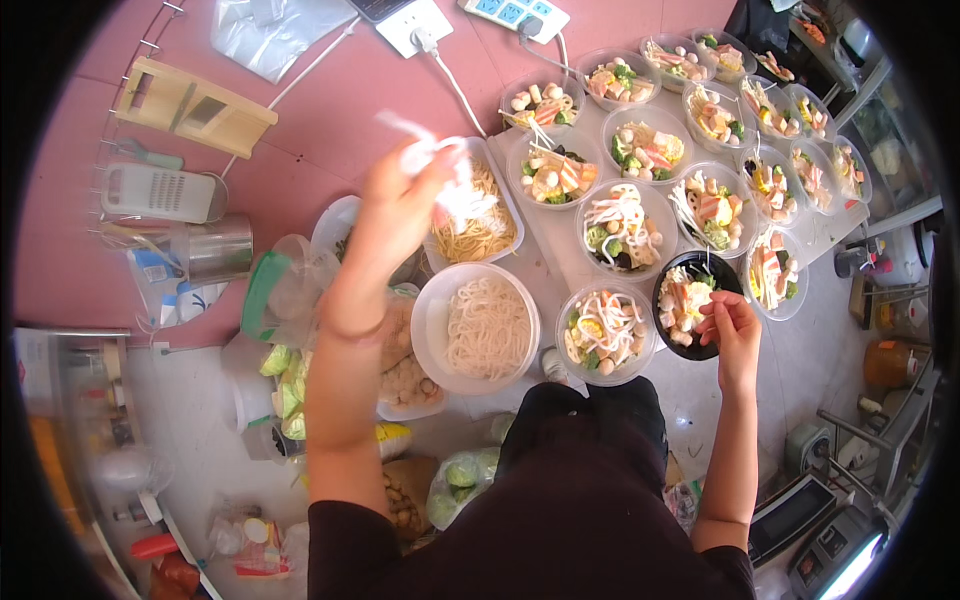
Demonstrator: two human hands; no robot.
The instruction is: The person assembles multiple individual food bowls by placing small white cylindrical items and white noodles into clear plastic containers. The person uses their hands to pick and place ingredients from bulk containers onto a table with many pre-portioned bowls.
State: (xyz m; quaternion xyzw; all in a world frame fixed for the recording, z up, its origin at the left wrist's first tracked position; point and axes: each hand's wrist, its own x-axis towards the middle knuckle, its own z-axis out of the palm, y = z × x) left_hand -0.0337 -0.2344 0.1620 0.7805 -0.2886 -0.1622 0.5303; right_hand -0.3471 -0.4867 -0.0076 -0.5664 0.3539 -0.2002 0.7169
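My left hand (400, 195) is raised over a white tray of yellowish noodles (485, 235). Its fingers are closed around a clump of white noodles (455, 185), smeared by motion, with strands sticking out on both sides. At the right, the curled fingers of my right hand (733, 325) are at the near right rim of a black bowl (690, 348) filled with mushrooms and other pieces of food. A white tub of thick white noodles (488, 325) stands in front of me. Beside the black bowl is a clear bowl (607, 330) topped with white noodles.
Rows of clear bowls (645, 142) with vegetables, mushrooms and pink slices cover the table's right side. A power strip (515, 12) and cables lie at the back. Graters (158, 192) and a metal pot (220, 248) are on the left. Brown round pieces fill a container (410, 385) beside the tub.
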